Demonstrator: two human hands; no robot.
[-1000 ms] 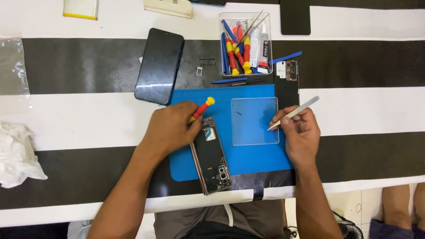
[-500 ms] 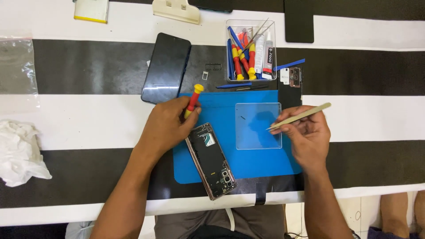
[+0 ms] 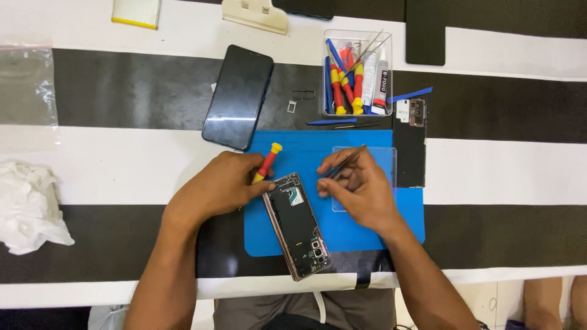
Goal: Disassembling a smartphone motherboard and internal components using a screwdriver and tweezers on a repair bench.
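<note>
Since half a second ago the right hand (image 3: 361,189), fingers pinched on the tweezers (image 3: 345,162), has moved left to just beside the opened phone (image 3: 298,226) on the blue mat (image 3: 403,226), while the left hand (image 3: 223,186) stays closed around the screwdriver (image 3: 267,163) at the phone's top edge.

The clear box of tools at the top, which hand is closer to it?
The right hand. It sits just below the clear box, holding tweezers. The left hand is farther off to the lower left, gripping a red and yellow screwdriver.
</note>
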